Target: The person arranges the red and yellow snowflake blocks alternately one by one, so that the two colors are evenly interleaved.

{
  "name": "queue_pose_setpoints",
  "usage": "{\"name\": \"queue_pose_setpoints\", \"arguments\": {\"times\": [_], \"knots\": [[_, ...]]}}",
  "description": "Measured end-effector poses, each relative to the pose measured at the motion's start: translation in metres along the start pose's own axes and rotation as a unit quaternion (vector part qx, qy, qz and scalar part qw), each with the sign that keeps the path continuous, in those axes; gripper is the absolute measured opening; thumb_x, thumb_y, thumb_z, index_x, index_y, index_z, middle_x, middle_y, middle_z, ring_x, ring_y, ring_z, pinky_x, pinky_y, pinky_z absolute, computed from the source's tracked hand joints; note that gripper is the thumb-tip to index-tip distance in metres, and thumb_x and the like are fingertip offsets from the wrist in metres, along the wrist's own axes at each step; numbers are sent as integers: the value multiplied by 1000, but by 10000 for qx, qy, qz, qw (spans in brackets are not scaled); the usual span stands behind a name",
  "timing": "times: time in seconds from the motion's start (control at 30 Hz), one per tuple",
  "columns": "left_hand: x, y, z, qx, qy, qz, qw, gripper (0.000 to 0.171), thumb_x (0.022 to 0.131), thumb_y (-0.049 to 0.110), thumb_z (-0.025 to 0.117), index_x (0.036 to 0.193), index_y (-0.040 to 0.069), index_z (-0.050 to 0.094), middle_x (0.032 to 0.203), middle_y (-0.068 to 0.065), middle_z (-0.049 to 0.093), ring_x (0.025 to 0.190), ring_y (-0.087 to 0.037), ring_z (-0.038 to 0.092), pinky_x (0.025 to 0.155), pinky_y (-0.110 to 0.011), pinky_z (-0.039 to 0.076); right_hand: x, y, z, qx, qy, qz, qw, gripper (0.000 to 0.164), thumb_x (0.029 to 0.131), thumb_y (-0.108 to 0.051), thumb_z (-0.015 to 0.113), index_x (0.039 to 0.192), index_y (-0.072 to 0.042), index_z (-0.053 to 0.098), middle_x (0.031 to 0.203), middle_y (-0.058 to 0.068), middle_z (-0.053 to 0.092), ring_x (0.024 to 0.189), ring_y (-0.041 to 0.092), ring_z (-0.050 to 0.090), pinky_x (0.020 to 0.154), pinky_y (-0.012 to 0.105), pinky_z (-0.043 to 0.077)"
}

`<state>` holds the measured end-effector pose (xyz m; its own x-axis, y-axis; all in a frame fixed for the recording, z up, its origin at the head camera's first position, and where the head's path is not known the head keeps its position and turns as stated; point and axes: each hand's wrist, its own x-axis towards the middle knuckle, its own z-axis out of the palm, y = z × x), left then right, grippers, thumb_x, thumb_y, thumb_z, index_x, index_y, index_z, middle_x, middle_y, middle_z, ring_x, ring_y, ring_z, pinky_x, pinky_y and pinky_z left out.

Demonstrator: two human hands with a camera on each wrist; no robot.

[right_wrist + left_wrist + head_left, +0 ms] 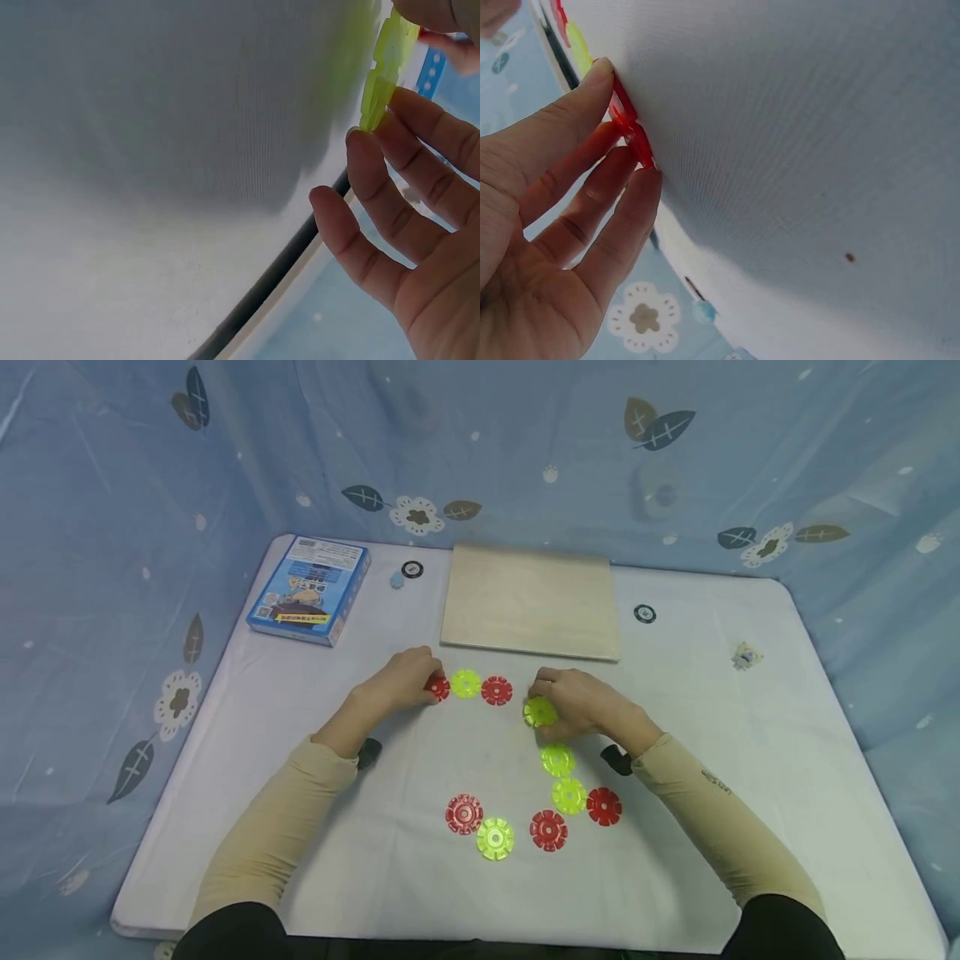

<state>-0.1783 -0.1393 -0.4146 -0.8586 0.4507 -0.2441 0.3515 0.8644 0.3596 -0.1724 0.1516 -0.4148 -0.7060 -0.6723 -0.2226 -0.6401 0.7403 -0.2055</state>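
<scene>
Head view: the left grip pinches a red disc at the left end of a row of discs on the bench; the right grip pinches a yellow-green disc right of that row. Disc-laying appears in hand; the next move probably calls for a level release.

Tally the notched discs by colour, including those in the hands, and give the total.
Red discs: 5, one of them in the left hand
Yellow-green discs: 5, one of them in the right hand
Total: 10 discs
</scene>
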Motion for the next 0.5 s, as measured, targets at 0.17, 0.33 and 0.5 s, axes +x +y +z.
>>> {"name": "queue_pose_setpoints", "arguments": {"times": [0.17, 0.33, 0.5], "knots": [[-1, 0, 0, -4, -26, 8, 10000, 36, 80, 14, 78, 111, 0, 67, 99, -11, 59, 89, -22, 54, 81, -35, 46, 18, 10, -4, 100, 54, 78, 9999, 49, 71, -36, 78, 114, -14, 67, 110, 1, 64, 89, 15, 58, 83, 34, 52], [-1, 0, 1, -9, -20, -22, 10000, 37, 80, 14, 77, 112, 0, 66, 100, -11, 59, 90, -22, 54, 81, -35, 47, 31, 14, -8, 107, -40, 120, 9999, 50, 73, -38, 77, 115, -13, 67, 113, 2, 64, 92, 17, 60, 88, 37, 52], [0, 1, 1, -68, -26, -99, 9999, 37, 81, 14, 77, 113, 1, 66, 100, -10, 59, 91, -22, 54, 82, -35, 47, 38, 15, -10, 84, -82, 103, 9999, 51, 72, -39, 78, 114, -12, 68, 112, 3, 65, 94, 19, 61, 90, 39, 51]]}}
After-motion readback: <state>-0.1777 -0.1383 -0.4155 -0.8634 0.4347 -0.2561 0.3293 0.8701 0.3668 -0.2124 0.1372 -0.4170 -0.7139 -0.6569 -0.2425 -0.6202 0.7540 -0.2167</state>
